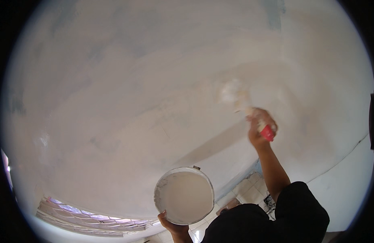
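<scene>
My right hand [262,123] grips a paintbrush with a red handle end [266,132]. Its pale head [235,95] is smeared by motion against, or very near, the patchy off-white wall [114,81], where faint blue-grey shows through in places. Lower in the view, my left hand [173,224] holds a round bucket [183,196] by its rim, thumb over the edge. The bucket contains creamy pale paint, and its rim is streaked.
A window with a white grille [90,218] runs along the lower left. Beyond my arms, a tiled floor [251,190] shows with some unclear objects on it. A thin dark line [344,156] crosses the right wall, and a dark object [373,121] sits at the right edge.
</scene>
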Motion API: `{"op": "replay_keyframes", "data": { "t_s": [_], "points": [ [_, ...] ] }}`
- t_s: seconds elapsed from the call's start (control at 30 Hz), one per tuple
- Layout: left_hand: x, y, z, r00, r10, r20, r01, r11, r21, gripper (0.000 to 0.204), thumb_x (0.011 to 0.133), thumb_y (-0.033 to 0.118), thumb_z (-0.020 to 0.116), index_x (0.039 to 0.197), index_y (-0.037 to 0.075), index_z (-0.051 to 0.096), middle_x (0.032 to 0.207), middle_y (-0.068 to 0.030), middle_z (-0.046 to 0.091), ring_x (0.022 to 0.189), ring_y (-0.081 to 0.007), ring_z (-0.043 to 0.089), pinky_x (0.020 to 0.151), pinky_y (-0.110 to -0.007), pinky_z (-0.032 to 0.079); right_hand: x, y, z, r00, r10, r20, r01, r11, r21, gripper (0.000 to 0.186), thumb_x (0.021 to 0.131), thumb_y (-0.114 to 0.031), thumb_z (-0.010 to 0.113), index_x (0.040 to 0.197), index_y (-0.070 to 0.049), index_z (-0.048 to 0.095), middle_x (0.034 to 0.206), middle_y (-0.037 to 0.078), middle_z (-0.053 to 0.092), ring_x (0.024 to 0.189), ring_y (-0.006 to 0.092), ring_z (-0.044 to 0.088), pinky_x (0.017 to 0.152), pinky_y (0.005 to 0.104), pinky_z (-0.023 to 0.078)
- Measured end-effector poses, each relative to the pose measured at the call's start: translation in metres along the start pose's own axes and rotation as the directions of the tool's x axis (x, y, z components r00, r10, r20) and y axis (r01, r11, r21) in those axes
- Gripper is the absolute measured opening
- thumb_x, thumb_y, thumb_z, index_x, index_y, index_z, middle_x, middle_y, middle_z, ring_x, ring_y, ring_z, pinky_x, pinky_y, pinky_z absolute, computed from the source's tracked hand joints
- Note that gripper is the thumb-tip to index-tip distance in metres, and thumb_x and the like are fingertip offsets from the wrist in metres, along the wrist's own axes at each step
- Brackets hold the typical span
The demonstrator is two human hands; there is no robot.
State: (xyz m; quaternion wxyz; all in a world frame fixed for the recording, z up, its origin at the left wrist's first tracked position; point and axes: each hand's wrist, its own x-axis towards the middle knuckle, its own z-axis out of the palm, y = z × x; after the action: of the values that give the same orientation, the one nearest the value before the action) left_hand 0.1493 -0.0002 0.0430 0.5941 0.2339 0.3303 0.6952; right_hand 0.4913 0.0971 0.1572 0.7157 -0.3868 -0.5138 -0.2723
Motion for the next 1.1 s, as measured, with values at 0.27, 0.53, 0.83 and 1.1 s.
{"op": "replay_keyframes", "data": {
  "t_s": [0.27, 0.53, 0.83, 1.1],
  "points": [
    [-0.003, -0.018, -0.013, 0.945, 0.302, 0.128, -0.328, 0.877, 0.350, 0.061, 0.071, 0.008, 0.069, 0.116, 0.006, 0.027, 0.112, -0.0183, 0.045, 0.099, -0.0244, 0.050, 0.080, -0.038, 0.046, -0.059, -0.039, 0.062, 0.992, -0.117, -0.042, 0.123, 0.878, 0.463, 0.019, 0.073, -0.002, 0.067, 0.087, -0.001, 0.053, 0.081, 0.012, 0.062, 0.073, 0.0208, 0.062, 0.058, 0.0281, 0.050],
    [0.000, -0.015, 0.045, 0.937, 0.258, -0.235, -0.167, 0.923, 0.347, 0.061, 0.074, 0.039, 0.046, 0.122, 0.002, 0.038, 0.115, -0.0150, 0.047, 0.104, -0.0272, 0.048, 0.084, -0.040, 0.042, -0.084, -0.092, 0.104, 0.830, -0.336, 0.446, -0.198, 0.570, 0.797, 0.044, 0.073, -0.021, 0.069, 0.111, -0.003, 0.056, 0.092, 0.012, 0.059, 0.079, 0.0223, 0.063, 0.061, 0.0301, 0.052],
    [0.010, -0.020, -0.025, 0.889, 0.428, 0.164, -0.447, 0.734, 0.511, 0.052, 0.081, 0.031, 0.054, 0.118, 0.003, 0.030, 0.116, -0.0190, 0.044, 0.101, -0.0264, 0.049, 0.080, -0.041, 0.045, -0.050, -0.002, 0.021, 0.965, 0.218, 0.143, -0.235, 0.965, 0.115, 0.008, 0.082, -0.001, 0.051, 0.083, 0.005, 0.056, 0.072, 0.014, 0.060, 0.060, 0.0199, 0.061, 0.057, 0.0297, 0.051],
    [0.016, 0.010, -0.003, 0.998, -0.056, 0.019, 0.054, 0.997, 0.059, 0.067, 0.072, 0.045, 0.043, 0.121, -0.001, 0.039, 0.114, -0.0153, 0.048, 0.104, -0.0274, 0.049, 0.081, -0.039, 0.043, -0.066, -0.080, -0.006, 0.767, 0.618, 0.174, -0.627, 0.663, 0.408, 0.009, 0.085, -0.004, 0.055, 0.087, 0.004, 0.058, 0.076, 0.010, 0.063, 0.055, 0.0127, 0.059, 0.050, 0.0235, 0.048]
  ]
}}
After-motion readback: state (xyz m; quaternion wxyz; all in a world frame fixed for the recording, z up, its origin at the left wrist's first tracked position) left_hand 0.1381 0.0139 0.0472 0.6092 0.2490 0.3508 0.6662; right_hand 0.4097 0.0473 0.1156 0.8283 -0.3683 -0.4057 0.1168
